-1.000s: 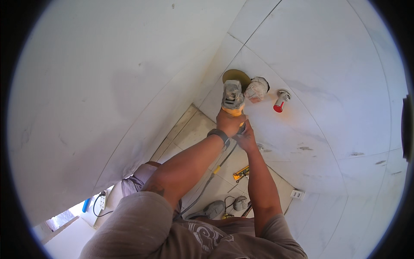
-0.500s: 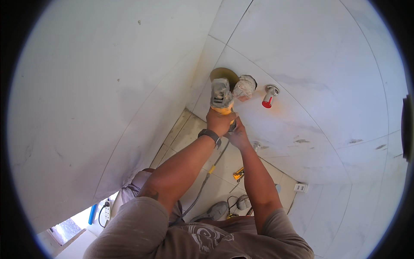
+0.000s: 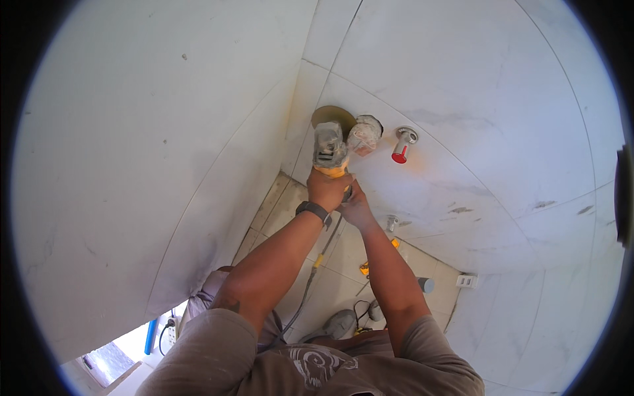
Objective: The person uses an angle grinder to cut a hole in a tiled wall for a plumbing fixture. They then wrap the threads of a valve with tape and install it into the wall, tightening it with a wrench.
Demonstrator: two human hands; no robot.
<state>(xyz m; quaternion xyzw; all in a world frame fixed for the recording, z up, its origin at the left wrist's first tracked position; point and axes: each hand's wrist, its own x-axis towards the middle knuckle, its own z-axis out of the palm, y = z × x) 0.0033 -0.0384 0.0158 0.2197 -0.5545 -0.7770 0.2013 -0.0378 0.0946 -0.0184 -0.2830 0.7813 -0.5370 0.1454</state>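
A dusty yellow and grey angle grinder (image 3: 331,148) is held in both hands against the tiled wall at the far centre. My left hand (image 3: 327,190), with a dark watch at its wrist, wraps round the yellow body behind the grinder's head. Close beside it, my right hand (image 3: 355,203) grips the rear end, its fingers partly hidden. The round disc (image 3: 334,119) lies at the wall by the corner; whether it touches the tile I cannot tell. Just right of the disc, a pipe stub wrapped in dusty plastic (image 3: 365,135) sticks out of the wall.
Right of the stub is a chrome valve (image 3: 403,145) with a red end; a smaller fitting (image 3: 391,223) sits lower. A power cord (image 3: 305,290) runs down from the grinder. Yellow tools (image 3: 364,268) and a grey pipe piece (image 3: 426,284) lie on the floor. A plain wall (image 3: 132,152) rises left.
The whole view has shifted slightly, so wall fittings and grinder appear farther left. Both hands keep their grip, and the disc stays beside the wrapped stub.
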